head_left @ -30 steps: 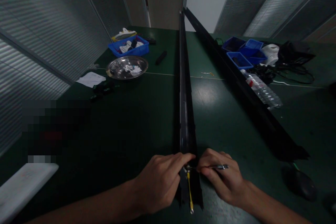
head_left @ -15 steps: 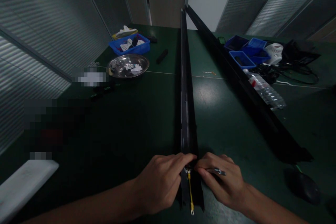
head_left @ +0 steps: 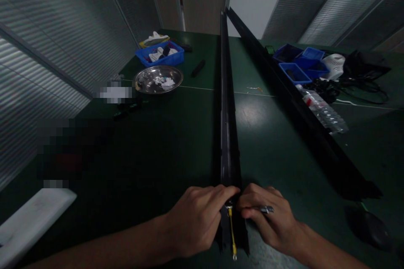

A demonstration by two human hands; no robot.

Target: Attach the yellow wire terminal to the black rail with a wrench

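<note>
A long black channel-shaped rail [head_left: 224, 134] runs away from me along the table, its near end between my hands. My left hand [head_left: 197, 218] is closed over the rail near that end, its index finger reaching across the channel. My right hand [head_left: 268, 214] pinches a slim metal tool [head_left: 267, 209] against the rail's right side; its silver end sticks out past the fingers, and its tip is hidden. Between the hands, a yellow wire [head_left: 232, 231] with ring terminals lies in the channel. Its upper terminal sits at a small metal fitting, partly covered by my left fingers.
A second black rail [head_left: 303, 113] lies slantwise to the right. Beyond it are blue bins [head_left: 295, 73], a plastic bottle [head_left: 325, 111] and cables. A black mouse [head_left: 369, 229] sits near right. On the left are a steel bowl [head_left: 158, 80], a blue basket [head_left: 160, 54] and a white block [head_left: 34, 214].
The whole view has shifted slightly, so things appear a little further right. In my right hand the tool's visible end lies more level. Both hands stay at the rail's near end.
</note>
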